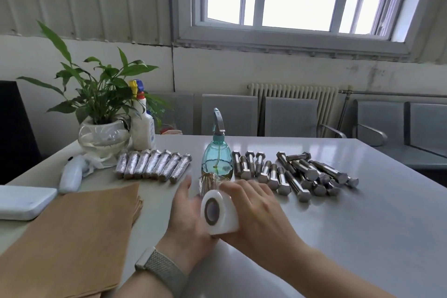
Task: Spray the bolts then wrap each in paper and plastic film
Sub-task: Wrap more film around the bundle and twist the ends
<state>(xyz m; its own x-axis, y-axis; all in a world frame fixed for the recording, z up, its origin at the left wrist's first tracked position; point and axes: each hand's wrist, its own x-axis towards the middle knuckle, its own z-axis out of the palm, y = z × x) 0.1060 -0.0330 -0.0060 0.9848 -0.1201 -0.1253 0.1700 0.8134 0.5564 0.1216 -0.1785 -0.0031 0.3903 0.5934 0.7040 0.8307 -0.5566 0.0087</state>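
A paper-wrapped bolt (208,182) sits between my hands, with plastic film stretched over it. My right hand (254,210) grips the white film roll (219,213) from above. My left hand (187,213) lies beside the roll with straight fingers, its thumb up near the wrapped bolt. Behind them stands a blue spray bottle (217,155). Several bare steel bolts (300,175) lie to its right. A row of several film-wrapped bolts (152,164) lies to its left. A stack of brown paper sheets (72,237) covers the near left of the grey table (362,225).
A potted plant in a glass bowl (104,138) and a white spray bottle (142,128) stand at the back left. A white handheld device (71,176) and a white slab (21,202) lie at the left. Grey chairs (290,116) line the far table edge.
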